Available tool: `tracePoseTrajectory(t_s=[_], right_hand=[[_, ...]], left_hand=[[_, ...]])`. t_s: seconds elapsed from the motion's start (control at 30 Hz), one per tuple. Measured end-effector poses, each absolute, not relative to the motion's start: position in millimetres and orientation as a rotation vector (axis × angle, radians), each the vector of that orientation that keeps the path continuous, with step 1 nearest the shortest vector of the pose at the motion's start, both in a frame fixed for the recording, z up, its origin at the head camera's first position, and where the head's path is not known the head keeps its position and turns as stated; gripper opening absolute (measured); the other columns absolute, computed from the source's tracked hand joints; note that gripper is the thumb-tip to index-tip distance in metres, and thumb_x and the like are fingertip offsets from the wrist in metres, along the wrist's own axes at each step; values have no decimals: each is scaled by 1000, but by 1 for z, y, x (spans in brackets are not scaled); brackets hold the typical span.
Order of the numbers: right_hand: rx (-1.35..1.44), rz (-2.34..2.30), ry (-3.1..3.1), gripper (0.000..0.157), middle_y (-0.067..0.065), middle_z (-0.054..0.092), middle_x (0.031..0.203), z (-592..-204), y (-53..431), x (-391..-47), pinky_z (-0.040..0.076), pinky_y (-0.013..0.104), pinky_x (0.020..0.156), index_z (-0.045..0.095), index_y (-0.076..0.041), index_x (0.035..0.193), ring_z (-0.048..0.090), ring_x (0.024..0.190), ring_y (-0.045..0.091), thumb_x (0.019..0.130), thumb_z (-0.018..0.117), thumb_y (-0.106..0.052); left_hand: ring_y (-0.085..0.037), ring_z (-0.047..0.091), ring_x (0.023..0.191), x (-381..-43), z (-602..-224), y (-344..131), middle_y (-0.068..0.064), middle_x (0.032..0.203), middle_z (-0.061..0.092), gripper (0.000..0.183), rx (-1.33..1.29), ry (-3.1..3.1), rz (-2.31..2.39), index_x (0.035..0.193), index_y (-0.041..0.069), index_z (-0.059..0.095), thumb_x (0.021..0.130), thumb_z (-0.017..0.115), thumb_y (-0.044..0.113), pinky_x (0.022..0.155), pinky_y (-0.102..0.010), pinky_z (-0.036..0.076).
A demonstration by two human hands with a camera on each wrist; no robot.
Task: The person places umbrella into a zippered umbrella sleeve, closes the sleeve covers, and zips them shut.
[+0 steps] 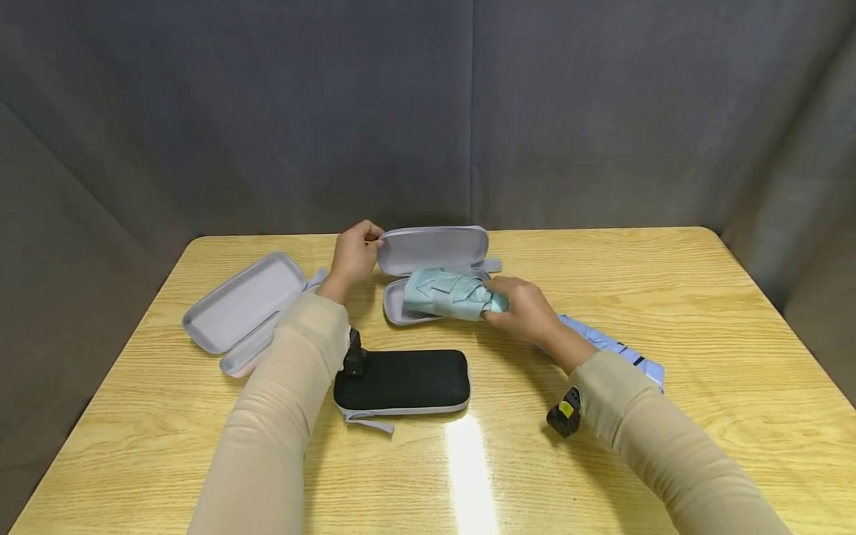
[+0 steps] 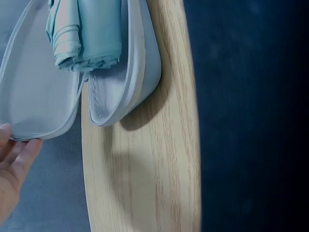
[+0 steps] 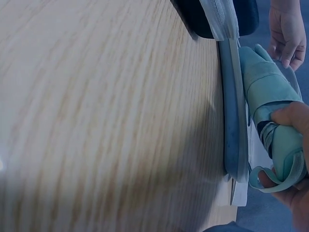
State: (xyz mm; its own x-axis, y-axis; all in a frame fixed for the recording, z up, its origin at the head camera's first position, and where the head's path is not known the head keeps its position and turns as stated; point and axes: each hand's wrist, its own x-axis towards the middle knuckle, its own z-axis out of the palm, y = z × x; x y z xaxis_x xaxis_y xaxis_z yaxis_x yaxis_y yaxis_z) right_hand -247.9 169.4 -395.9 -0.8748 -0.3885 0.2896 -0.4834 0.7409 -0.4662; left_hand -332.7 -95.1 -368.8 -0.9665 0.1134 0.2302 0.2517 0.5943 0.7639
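My right hand (image 1: pixel 524 312) grips one end of a folded teal umbrella (image 1: pixel 441 293), with its wrist strap (image 3: pixel 291 180) looped near the fingers in the right wrist view. The umbrella lies slantwise over the lower half of an open light grey zip case (image 1: pixel 396 308). At the far left corner of that case, my left hand (image 1: pixel 354 256) pinches the edge of the raised lid (image 1: pixel 435 251) between thumb and fingers. In the left wrist view the umbrella's rolled end (image 2: pixel 96 36) hangs over the case's lined inside (image 2: pixel 104 94).
A second grey case (image 1: pixel 244 301) lies open at the left, partly behind my left sleeve. A closed black case (image 1: pixel 401 379) with a grey zip sits nearer me. Under my right forearm is a folded blue umbrella (image 1: pixel 631 357). A dark curtain (image 1: pixel 428 111) hangs behind the table.
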Motion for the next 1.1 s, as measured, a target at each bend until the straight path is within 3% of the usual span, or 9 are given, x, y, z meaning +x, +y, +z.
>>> tracePoseTrajectory(t_s=[1.1], right_hand=[[923,822,-2748,44,19,56,107,-398,158,-267,40,39,84,56,5,109,51,99,32,69,68,-10]], left_hand=[[-24,53,90,-329,-371,-85,-13,97,57,13,-340,-2686,-1288,97,0,57,87,50,5,73,-32,44]])
